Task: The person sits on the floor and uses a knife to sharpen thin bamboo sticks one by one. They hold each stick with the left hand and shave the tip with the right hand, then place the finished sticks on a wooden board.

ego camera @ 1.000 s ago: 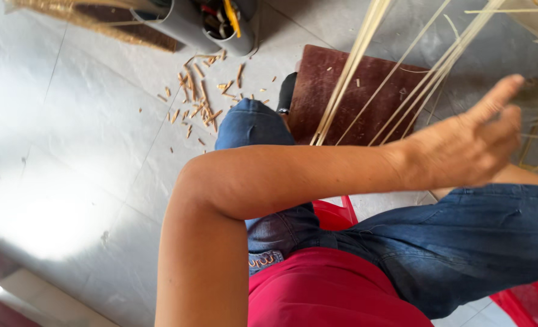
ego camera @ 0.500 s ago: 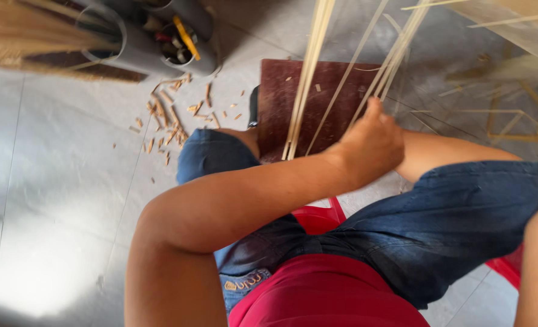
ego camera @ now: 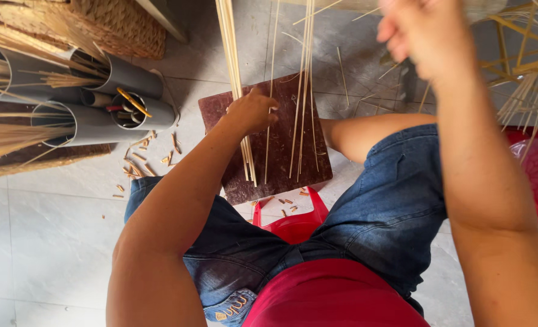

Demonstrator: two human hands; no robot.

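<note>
**A:** What is the left hand (ego camera: pixel 252 112) doing?

**B:** It is closed around a bunch of thin yellow sticks (ego camera: pixel 235 91); the fingers curl round them and the sticks run up past the fingers to the top edge, and down below the fingers too; their lower ends stop just above the near edge of the dark brown board (ego camera: pixel 281 163).

**A:** And the right hand (ego camera: pixel 423 33)?

**B:** It is up high, well apart from the left hand; it looks blurry; the fingers seem bent in, but I cannot tell if they hold anything.

**A:** Are there more sticks near the fingers?

**B:** Yes; a few loose sticks (ego camera: pixel 302 103) stand just to the right of the left fingers, over the same board; they are between the two hands.

**A:** What is around the edges?

**B:** Left of the left fingers lie grey tubes (ego camera: pixel 96 118) with straw poking out; behind them is a woven basket (ego camera: pixel 123 27); small cut bits (ego camera: pixel 141 160) lie on the grey floor (ego camera: pixel 45 230) below the tubes; a red chair (ego camera: pixel 296 224) peeks out under the blue jeans (ego camera: pixel 390 206); far right of the right fingers is a tangle of bent sticks (ego camera: pixel 526 79).

**A:** Is there room to move?

**B:** There is open floor down to the left of the left arm; the right side is crowded.
</note>
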